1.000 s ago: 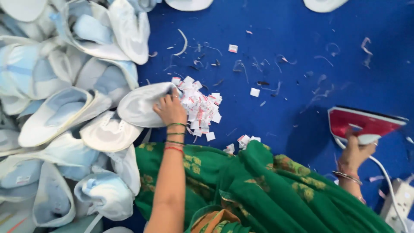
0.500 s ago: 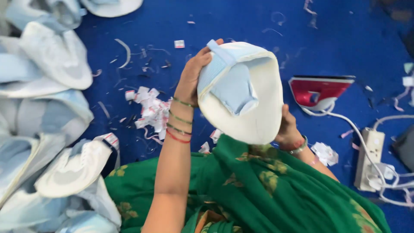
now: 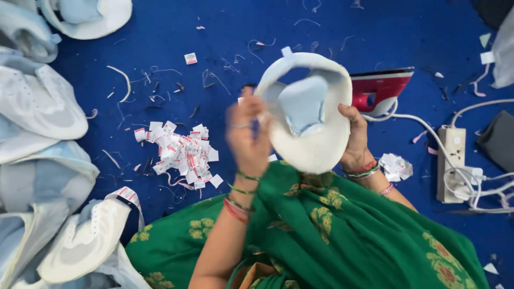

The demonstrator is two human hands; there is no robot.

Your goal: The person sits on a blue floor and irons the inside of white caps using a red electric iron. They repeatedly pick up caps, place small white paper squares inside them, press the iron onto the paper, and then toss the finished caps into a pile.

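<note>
I hold a white and pale-blue shoe upper (image 3: 310,115) up in front of me with both hands, its hollow inside turned toward me. My left hand (image 3: 247,140), blurred by motion, grips its left edge. My right hand (image 3: 354,140) grips its right edge. Below the upper lies my lap in green cloth with yellow flowers (image 3: 321,235). A heap of small white and red paper tags (image 3: 181,154) sits on the blue floor to the left of my left hand.
Several more white and blue shoe uppers (image 3: 45,112) are piled along the left edge. A red clothes iron (image 3: 381,91) lies behind the held upper, its cord running to a white power strip (image 3: 452,166) at right. Thread scraps litter the blue floor (image 3: 176,32).
My left hand took a shoe upper from the left pile and lifted it. My right hand left the iron and joined it on the upper, which has turned in my hands.
</note>
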